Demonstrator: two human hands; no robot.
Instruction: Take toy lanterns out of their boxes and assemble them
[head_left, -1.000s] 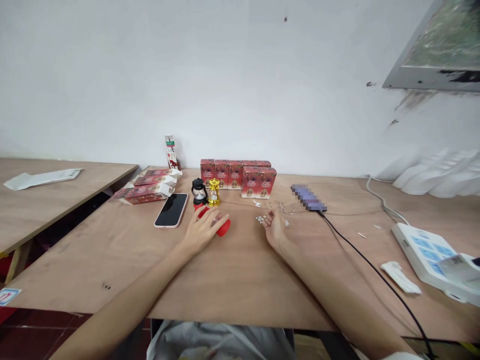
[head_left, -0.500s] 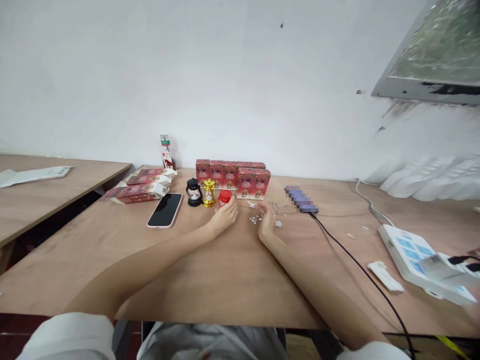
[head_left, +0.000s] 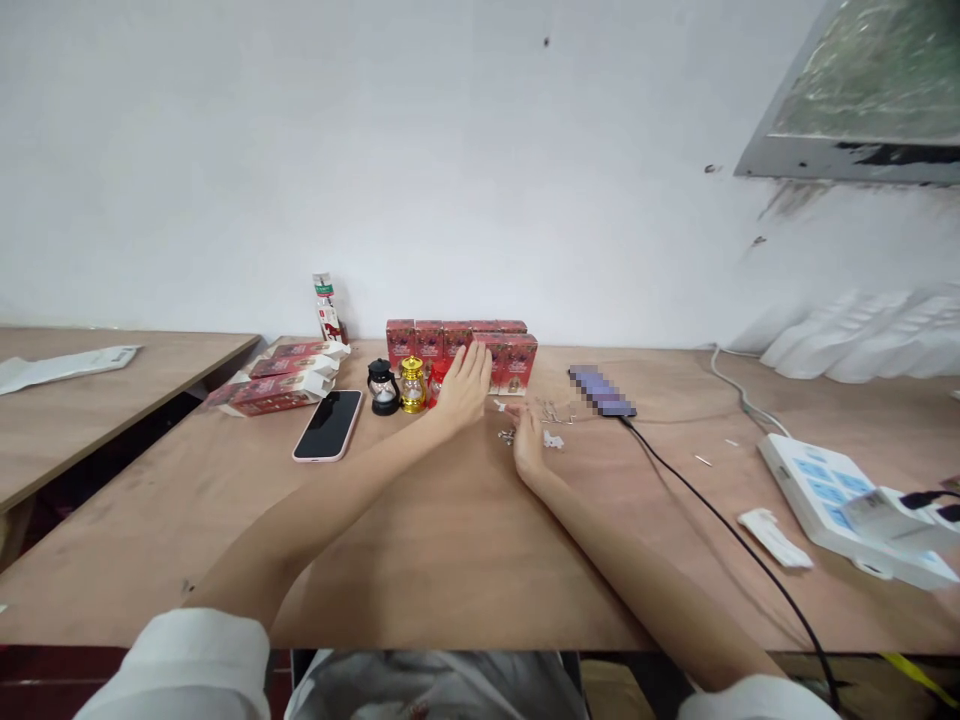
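My left hand (head_left: 465,385) is stretched out flat with its fingers apart, just in front of a row of red boxes (head_left: 517,358). A small red lantern (head_left: 434,380) stands right beside it, partly hidden by the fingers. A gold lantern (head_left: 412,384) and a black lantern (head_left: 382,386) stand to the left of the red one. My right hand (head_left: 528,442) rests on the table with its fingers held together, tips down among small silver round pieces (head_left: 506,435) and small metal bits (head_left: 555,412).
A phone (head_left: 328,425) lies face up left of the lanterns, beside flattened red boxes (head_left: 274,385) and a bottle (head_left: 325,306). A blurred purple item (head_left: 600,392) with a black cable (head_left: 697,500), a white power strip (head_left: 829,495) and a white wrapper (head_left: 774,537) lie to the right.
My left hand took the red lantern from lying on the table, stood it next to the gold one, let go and opened. My right hand stayed by the small pieces.
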